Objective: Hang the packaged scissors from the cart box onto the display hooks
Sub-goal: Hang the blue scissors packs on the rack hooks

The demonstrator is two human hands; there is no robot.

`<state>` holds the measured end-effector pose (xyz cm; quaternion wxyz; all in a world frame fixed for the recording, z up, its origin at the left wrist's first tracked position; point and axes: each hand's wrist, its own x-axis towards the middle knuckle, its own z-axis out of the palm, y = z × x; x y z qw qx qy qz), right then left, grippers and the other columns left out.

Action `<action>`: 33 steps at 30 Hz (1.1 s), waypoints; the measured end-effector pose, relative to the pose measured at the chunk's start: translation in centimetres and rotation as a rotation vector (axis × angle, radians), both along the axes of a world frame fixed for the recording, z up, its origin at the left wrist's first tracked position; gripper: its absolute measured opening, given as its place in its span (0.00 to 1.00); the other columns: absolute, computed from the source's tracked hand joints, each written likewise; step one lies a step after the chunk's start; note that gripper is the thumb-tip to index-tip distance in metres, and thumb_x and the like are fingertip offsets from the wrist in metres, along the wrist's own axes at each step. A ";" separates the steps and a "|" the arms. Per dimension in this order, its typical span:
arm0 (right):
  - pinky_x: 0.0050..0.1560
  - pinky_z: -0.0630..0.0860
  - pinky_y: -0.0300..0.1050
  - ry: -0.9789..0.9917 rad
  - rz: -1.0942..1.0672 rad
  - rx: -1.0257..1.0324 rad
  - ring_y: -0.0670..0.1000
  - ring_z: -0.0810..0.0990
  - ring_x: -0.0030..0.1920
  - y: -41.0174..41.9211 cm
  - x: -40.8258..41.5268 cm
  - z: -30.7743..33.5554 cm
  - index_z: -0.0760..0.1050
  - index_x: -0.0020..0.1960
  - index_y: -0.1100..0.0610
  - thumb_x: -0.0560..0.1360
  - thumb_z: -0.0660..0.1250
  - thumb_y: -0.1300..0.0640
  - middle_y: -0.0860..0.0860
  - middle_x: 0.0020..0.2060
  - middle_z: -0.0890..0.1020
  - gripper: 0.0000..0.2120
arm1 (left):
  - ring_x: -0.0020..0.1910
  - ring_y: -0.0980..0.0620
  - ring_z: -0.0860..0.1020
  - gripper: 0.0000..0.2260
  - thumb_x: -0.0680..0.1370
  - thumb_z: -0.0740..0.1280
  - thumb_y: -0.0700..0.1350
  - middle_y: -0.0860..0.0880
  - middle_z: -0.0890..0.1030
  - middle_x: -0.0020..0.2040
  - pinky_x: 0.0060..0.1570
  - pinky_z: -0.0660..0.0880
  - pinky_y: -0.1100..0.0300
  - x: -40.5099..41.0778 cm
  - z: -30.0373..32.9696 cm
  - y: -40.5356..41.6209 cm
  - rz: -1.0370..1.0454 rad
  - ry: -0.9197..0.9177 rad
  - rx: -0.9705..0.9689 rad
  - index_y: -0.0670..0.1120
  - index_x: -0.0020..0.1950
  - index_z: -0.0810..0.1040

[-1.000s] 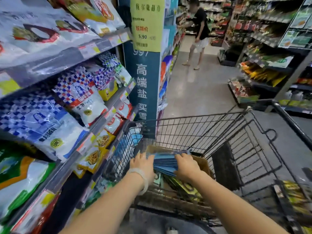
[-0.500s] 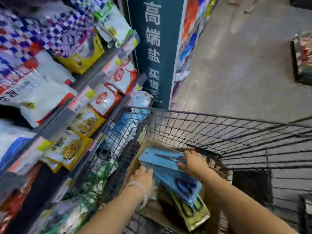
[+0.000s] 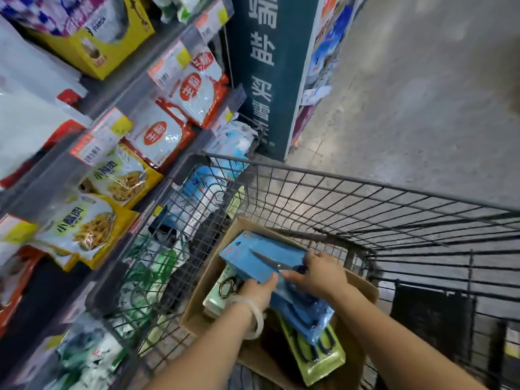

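At lower centre, inside the cardboard box (image 3: 197, 311) in the wire cart (image 3: 365, 190), my left hand (image 3: 257, 291) and my right hand (image 3: 318, 273) both clamp the stack of blue scissor packs (image 3: 253, 249), thumbs pressed on top.

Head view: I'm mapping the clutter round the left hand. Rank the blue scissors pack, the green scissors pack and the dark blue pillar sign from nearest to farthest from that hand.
1. Blue scissors pack: in the left hand, over the box.
2. Green scissors pack: lower right of the hand, in the box.
3. Dark blue pillar sign: far ahead, beyond the cart's front rim.
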<state>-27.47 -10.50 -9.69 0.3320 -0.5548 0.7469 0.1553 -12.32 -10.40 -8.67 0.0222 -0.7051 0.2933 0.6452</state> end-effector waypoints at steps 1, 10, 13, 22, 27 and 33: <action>0.59 0.73 0.52 -0.030 -0.044 -0.024 0.57 0.75 0.58 0.0 -0.1 0.2 0.73 0.58 0.54 0.71 0.58 0.30 0.55 0.56 0.78 0.30 | 0.43 0.48 0.77 0.17 0.78 0.63 0.55 0.49 0.77 0.44 0.39 0.72 0.58 -0.3 -0.3 0.1 0.157 0.037 0.049 0.44 0.58 0.74; 0.60 0.70 0.47 -0.076 -0.030 -0.072 0.55 0.72 0.60 0.3 -1.7 -1.0 0.72 0.62 0.52 0.74 0.64 0.44 0.54 0.58 0.74 0.19 | 0.58 0.40 0.79 0.18 0.74 0.69 0.39 0.37 0.78 0.60 0.59 0.76 0.47 1.2 -3.8 1.8 0.295 -0.063 0.092 0.35 0.63 0.74; 0.67 0.67 0.53 -0.034 0.050 0.036 0.57 0.69 0.65 -0.1 -1.8 -1.6 0.66 0.67 0.52 0.74 0.62 0.40 0.55 0.63 0.71 0.26 | 0.63 0.39 0.76 0.19 0.75 0.67 0.38 0.36 0.75 0.64 0.62 0.74 0.47 2.7 -3.5 2.1 0.202 -0.126 0.094 0.33 0.64 0.72; 0.59 0.74 0.52 0.078 0.078 0.122 0.55 0.74 0.57 -0.2 -1.3 -2.0 0.71 0.60 0.53 0.55 0.65 0.22 0.54 0.57 0.76 0.45 | 0.55 0.46 0.76 0.17 0.78 0.63 0.41 0.38 0.77 0.63 0.53 0.72 0.59 5.4 0.4 3.1 0.258 -0.150 -0.019 0.36 0.65 0.72; 0.63 0.71 0.49 0.101 0.040 0.070 0.57 0.71 0.62 -0.1 -0.3 -0.4 0.67 0.65 0.60 0.62 0.70 0.31 0.57 0.61 0.73 0.43 | 0.48 0.45 0.79 0.12 0.78 0.64 0.44 0.42 0.81 0.51 0.53 0.76 0.54 6.7 2.1 3.7 0.457 -0.131 -0.120 0.38 0.57 0.78; 0.52 0.77 0.45 -0.127 -0.075 0.048 0.53 0.79 0.53 0.6 0.2 1.0 0.73 0.60 0.55 0.63 0.76 0.43 0.52 0.53 0.80 0.30 | 0.58 0.43 0.76 0.18 0.79 0.62 0.51 0.43 0.78 0.59 0.57 0.72 0.55 8.8 5.4 4.6 0.386 -0.211 -0.251 0.39 0.59 0.76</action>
